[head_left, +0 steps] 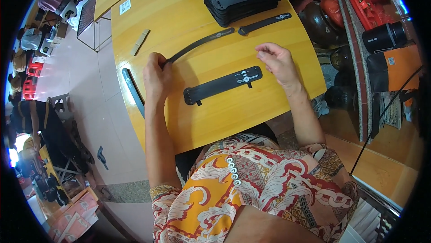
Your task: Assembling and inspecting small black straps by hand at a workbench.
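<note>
My left hand (157,73) is closed on one end of a narrow black strap (197,46), pinched between thumb and fingers. The strap curves up to the right, its far end carrying white print. My right hand (279,64) hovers over the table's right side, fingers loosely bent, with nothing visible in them. Between my hands lies a flat black strap bundle (223,85) with white print, a small black tab showing under each end. Another black strap (265,24), folded at its left end, lies beyond my right hand.
A thick stack of black perforated pieces (242,1) stands at the yellow table's (215,128) far right. A tan clip-like strip (141,42) and a dark strap (133,91) lie left. Shelves with jars (321,23) stand right; a person (49,124) is at far left.
</note>
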Available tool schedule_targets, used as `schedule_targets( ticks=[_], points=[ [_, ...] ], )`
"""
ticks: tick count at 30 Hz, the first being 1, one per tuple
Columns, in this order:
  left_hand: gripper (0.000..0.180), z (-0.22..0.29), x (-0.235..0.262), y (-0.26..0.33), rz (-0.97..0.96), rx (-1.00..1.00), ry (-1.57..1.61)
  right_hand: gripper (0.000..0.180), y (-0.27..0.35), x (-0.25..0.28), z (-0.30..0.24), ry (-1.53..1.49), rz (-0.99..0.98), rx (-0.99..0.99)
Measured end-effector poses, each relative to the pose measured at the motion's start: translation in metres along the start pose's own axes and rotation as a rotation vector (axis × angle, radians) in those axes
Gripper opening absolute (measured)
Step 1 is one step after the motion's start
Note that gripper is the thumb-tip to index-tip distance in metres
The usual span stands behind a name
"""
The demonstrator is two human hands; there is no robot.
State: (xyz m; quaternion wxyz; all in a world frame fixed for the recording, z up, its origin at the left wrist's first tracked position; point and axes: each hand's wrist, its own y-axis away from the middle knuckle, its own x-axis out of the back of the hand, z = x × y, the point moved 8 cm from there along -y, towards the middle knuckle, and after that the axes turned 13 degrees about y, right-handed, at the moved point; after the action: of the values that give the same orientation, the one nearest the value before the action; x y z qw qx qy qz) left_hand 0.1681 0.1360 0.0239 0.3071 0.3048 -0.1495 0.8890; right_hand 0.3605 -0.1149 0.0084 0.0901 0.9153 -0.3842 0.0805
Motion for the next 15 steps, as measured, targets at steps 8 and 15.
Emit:
schedule_targets(
  ticks=[8, 15],
  points=[
    [0.014, 0.120, 0.019, 0.079, -0.118, -0.660, 0.292, 0.060, 0.014, -0.017, -0.074, 0.672, 0.136, 0.427],
    [0.020, 0.094, -0.010, 0.069, -0.088, -0.397, 0.114, 0.049, 0.005, -0.034, -0.064, 0.830, 0.167, 0.509]
  ],
)
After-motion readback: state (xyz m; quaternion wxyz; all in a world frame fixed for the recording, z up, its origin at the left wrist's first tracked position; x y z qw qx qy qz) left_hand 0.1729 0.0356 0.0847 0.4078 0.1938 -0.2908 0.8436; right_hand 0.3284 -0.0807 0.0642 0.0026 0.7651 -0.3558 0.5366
